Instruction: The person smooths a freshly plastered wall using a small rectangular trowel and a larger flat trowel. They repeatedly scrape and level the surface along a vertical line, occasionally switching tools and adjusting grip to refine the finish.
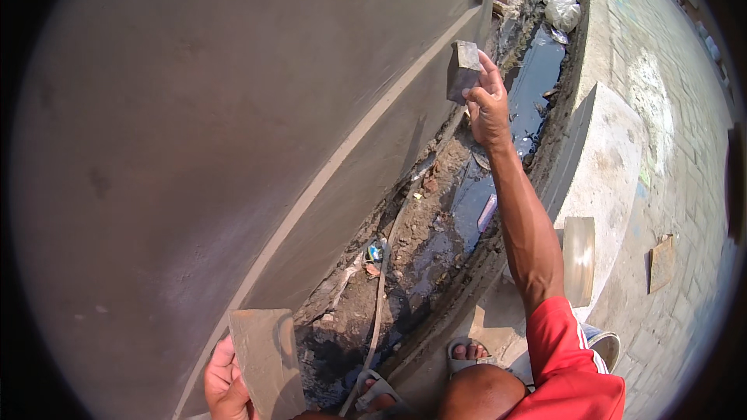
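Note:
My right hand (490,113) reaches far out along the grey plastered wall (202,124). Its fingers are wrapped round a small grey block (467,58), pale on its upper face and dark below, held at or close to the wall under the raised band (342,152). Whether the block touches the wall I cannot tell. At the lower left my left hand (224,385) grips the edge of a flat, rectangular grey-brown board (267,358) with a smeared surface. Part of that hand is hidden behind the board.
Between wall and paving runs a muddy ditch (537,70) with dark water, litter and a thin hose (381,288). My sandalled feet straddle it near the lower edge. On the right lie a pale slab (611,155), a white cylindrical container (578,260) and a bucket (603,346).

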Motion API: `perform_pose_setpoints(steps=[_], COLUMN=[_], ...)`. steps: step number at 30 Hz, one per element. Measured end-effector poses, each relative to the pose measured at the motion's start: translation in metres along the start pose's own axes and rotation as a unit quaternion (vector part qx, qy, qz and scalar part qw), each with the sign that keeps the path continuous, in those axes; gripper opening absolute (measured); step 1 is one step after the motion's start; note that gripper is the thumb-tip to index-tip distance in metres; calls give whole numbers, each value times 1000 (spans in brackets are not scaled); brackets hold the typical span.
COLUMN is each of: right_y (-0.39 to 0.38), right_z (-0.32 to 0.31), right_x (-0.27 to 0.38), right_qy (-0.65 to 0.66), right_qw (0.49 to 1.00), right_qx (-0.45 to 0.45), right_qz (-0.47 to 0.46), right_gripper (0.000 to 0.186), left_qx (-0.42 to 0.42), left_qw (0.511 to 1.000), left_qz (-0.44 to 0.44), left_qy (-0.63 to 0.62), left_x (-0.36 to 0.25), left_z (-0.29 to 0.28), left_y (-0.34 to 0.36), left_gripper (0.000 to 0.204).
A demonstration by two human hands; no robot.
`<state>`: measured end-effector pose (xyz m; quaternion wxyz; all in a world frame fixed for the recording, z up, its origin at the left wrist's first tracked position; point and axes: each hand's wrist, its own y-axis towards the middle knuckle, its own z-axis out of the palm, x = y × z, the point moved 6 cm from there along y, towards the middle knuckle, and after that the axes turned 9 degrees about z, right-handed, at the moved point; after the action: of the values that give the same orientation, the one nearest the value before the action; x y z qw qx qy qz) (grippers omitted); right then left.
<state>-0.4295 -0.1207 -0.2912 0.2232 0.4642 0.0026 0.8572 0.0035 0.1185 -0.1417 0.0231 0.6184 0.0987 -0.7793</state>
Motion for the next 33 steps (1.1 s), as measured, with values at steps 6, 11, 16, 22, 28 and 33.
perform_pose_setpoints(steps=[6, 11, 16, 22, 28, 33], right_y=[0, 1, -7, -39, -7, 24], right_z=[16, 24, 15, 1, -2, 17], right_x=[-8, -7, -21, -19, 40, 78], right_qy=[-74, -149, -266, -249, -488, -620], right_qw=[995, 984, 958, 961, 843, 759], right_qx=[-2, -4, -43, -108, -174, -77], right_qz=[-70, -97, -102, -53, -143, -182], right_gripper=[73, 71, 67, 61, 59, 48], left_qx=[-3, -4, -6, -11, -7, 22], left_qw=[1000, 1000, 1000, 1000, 1000, 999], left_qz=[3, 3, 3, 9, 12, -4], left_qy=[6, 6, 1, -3, -9, -49], left_x=[-3, -2, -2, -1, -2, -2], left_z=[2, 2, 2, 3, -1, -16], left_y=[0, 2, 2, -2, -5, -9], left_gripper=[42, 42, 42, 42, 45, 69])
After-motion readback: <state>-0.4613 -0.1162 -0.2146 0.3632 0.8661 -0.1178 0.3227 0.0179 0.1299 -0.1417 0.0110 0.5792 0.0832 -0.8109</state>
